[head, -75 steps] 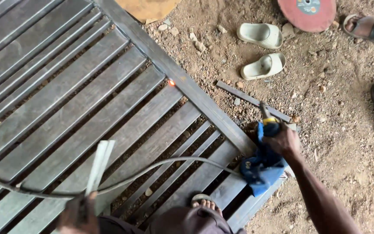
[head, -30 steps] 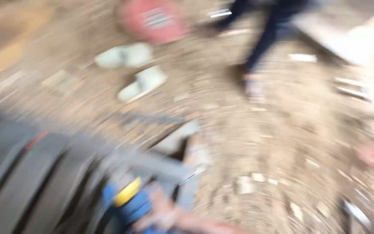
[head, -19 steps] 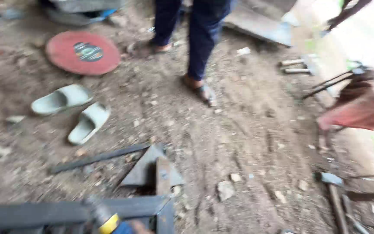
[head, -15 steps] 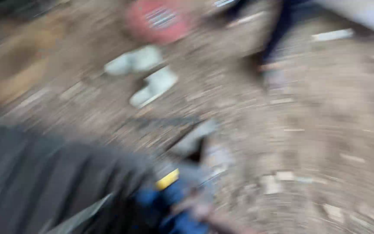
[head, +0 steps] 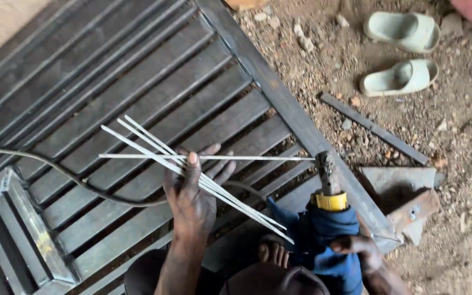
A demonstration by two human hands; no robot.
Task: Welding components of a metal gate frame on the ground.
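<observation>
While left hand [head: 192, 199] fans welding rods [head: 192, 169], right hand [head: 359, 248] w/ electrode holder [head: 329, 210].

hands [head: 192, 199]: bare | sleeves: none | foot [head: 272, 252]: bare | trousers: dark

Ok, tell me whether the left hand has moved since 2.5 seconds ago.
Yes. The left hand with its rods has come up over the gate, toward the electrode holder; before, it sat low at the frame's edge.
</observation>
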